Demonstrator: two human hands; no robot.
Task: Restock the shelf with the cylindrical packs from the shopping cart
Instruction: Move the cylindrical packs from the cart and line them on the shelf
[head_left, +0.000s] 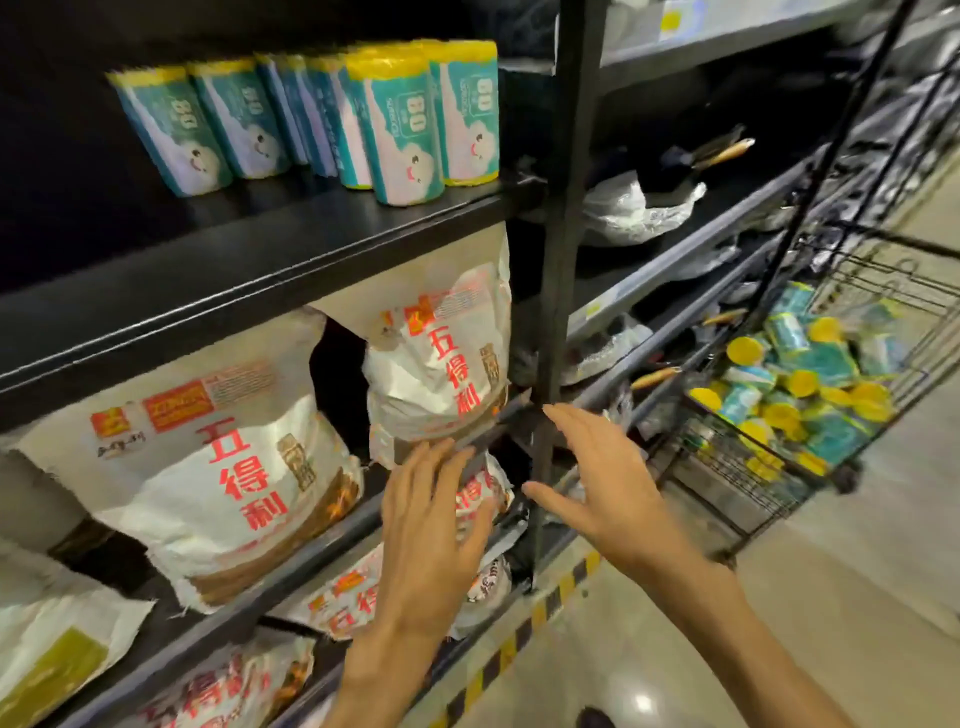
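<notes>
Teal cylindrical packs (311, 119) upright on shelf (260, 249), more in shopping cart (883, 332), left hand (431, 525) and right hand (602, 483) spread, empty

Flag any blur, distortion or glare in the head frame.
Head view: wide-angle bend tilts the black shelf and upright post; motion blur smears the shopping cart and its cylindrical packs; the upper left behind the shelved packs is nearly black; a glare spot sits on the floor; both hands are fairly sharp.
</notes>
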